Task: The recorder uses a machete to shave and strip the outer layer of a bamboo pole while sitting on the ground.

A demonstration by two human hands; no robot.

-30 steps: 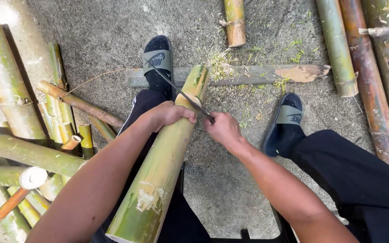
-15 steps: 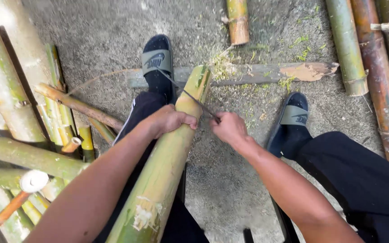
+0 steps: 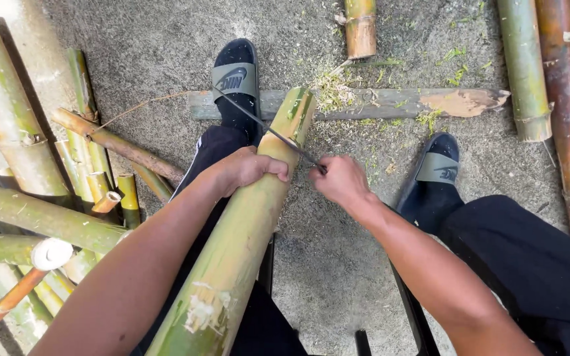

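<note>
Green bamboo pole [image 3: 245, 224] slants from the lap to the wooden plank [image 3: 364, 103]. Left hand [image 3: 245, 168] wraps it; right hand [image 3: 341, 181] fists a thin blade [image 3: 265, 125] across its top. Best kept shallow, stroking plankward, grip steady.

Rough grey concrete floor [image 3: 133, 59], daylit, shavings-strewn.

Both bare forearms are reaching forward from the bottom of the view, converging toward the middle. The left hand [image 3: 245, 169] is lying palm down with its fingers curling over to the right, knuckles up, wrist slightly bent. The right hand [image 3: 341, 180] is sitting just beside it, clenched into a tight fist with the thumb side facing left and the wrist straight. The two hands are staying apart by a narrow gap. The legs, in dark trousers, are spreading apart below the arms.
</note>
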